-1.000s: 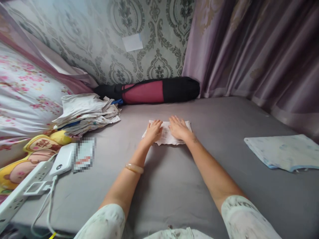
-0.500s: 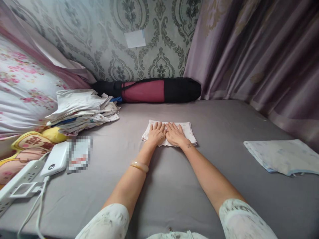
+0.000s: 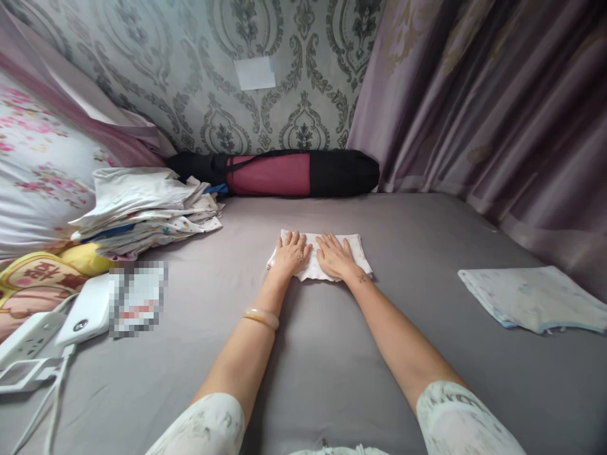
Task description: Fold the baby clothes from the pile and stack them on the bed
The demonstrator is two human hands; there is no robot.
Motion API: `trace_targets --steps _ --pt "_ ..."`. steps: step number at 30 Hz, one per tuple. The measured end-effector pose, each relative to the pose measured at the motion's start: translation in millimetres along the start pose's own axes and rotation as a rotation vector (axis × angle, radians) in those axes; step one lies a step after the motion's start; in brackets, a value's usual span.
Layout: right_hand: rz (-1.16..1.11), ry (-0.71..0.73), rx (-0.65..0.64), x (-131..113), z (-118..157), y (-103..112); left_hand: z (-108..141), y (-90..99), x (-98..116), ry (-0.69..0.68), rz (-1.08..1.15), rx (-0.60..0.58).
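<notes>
A grey fabric sheet [image 3: 322, 354] stretches toward a long black-and-maroon fabric bag [image 3: 270, 175] at the far side. Midway lies a folded, pinkish-white rectangular cloth [image 3: 313, 270]; the left hand [image 3: 291, 254] and right hand [image 3: 334, 257] rest flat on it, fingers extended, gripping nothing.

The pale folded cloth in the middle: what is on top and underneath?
The left hand and right hand lie flat on the cloth. Grey sheet shows around it; whatever lies underneath is covered.
</notes>
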State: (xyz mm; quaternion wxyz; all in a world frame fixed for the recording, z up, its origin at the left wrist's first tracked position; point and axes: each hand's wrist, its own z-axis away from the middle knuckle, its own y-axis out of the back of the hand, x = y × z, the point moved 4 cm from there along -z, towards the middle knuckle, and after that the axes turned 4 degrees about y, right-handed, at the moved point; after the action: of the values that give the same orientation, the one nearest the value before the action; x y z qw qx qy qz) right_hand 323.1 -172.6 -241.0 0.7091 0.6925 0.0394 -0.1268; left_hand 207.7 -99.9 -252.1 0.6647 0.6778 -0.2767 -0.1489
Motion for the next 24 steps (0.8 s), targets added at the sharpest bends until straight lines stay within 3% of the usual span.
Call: trace_targets --steps 5,9,17,24 --pt "-0.019 0.004 0.007 4 0 1 2 3.4 1 -0.003 -0.009 0.018" --pt "0.035 -0.076 0.093 19 2 7 3 8.1 -3 0.053 -0.023 0.083" --pt "0.046 -0.148 0.029 30 2 3 2 3.3 -11 0.103 0.003 -0.006" --pt "0.064 -0.246 0.064 54 6 12 4 8.7 -22 0.157 0.042 0.095"
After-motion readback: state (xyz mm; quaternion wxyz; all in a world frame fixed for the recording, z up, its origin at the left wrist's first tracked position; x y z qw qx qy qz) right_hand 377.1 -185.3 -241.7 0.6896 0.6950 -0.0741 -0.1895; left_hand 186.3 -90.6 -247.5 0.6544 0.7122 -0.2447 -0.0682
